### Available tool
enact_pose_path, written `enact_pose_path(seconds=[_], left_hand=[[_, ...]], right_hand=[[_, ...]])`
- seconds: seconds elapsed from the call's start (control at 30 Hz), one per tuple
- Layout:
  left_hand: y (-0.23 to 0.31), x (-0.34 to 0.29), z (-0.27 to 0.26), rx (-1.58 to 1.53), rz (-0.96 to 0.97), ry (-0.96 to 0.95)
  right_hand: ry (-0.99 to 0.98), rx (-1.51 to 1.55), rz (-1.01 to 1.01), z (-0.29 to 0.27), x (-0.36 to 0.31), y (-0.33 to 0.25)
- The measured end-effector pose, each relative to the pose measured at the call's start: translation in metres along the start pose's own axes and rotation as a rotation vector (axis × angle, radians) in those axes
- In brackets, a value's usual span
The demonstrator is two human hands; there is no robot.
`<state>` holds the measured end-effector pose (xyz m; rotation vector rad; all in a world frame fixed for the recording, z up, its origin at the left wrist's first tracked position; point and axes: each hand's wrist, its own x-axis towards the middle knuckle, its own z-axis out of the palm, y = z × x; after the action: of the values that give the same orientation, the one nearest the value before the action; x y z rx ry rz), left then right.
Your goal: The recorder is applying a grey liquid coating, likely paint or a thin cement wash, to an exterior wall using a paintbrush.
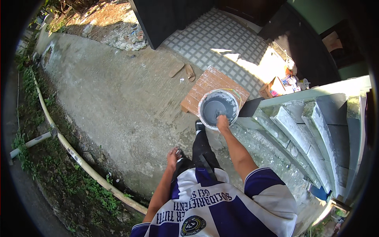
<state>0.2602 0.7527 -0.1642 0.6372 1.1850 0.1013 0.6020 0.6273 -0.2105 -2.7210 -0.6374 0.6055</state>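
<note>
A white bucket (235, 115) with grey-smeared walls stands on a wooden box (197, 90), and grey paint-like liquid (213, 105) lies in it. My right hand (223, 123) is closed over the bucket's near rim, fingers toward the inside. It grips something whose grey-coated end shows just above the liquid; its kind is hidden by the hand. Low beside my left thigh, my left hand (173, 157) hangs with curled fingers. Something small and pale shows at its fingertips, too small to name. It is apart from the bucket.
Concrete steps (304, 130) rise on the right, beside the bucket. Brown sandals (190, 72) lie beyond the box on the concrete ground. A long pale pipe (79, 158) borders the weeds on the left. Tiled floor (209, 35) spreads ahead, with a cardboard box (272, 89) and clutter near the steps.
</note>
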Motion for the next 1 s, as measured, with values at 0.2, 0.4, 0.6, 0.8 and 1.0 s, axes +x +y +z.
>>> enact_pose_path(seconds=[0.2,0.4,0.6,0.8,1.0], left_hand=[[0.003,0.004,0.001,0.0,-0.013,-0.039],[0.013,0.017,0.013,-0.024,-0.048,-0.019],[0.021,0.037,0.038,-0.035,-0.093,0.065],[0.026,0.05,0.072,-0.05,-0.119,0.116],[0.036,0.054,0.103,-0.039,-0.111,0.025]], right_hand=[[0.033,-0.027,0.073,-0.011,-0.009,-0.028],[-0.029,0.034,0.0,-0.005,0.012,-0.018],[-0.173,0.13,-0.13,0.002,0.039,-0.007],[-0.142,-0.056,-0.115,0.011,0.056,-0.008],[-0.149,0.21,-0.099,0.022,0.064,0.007]])
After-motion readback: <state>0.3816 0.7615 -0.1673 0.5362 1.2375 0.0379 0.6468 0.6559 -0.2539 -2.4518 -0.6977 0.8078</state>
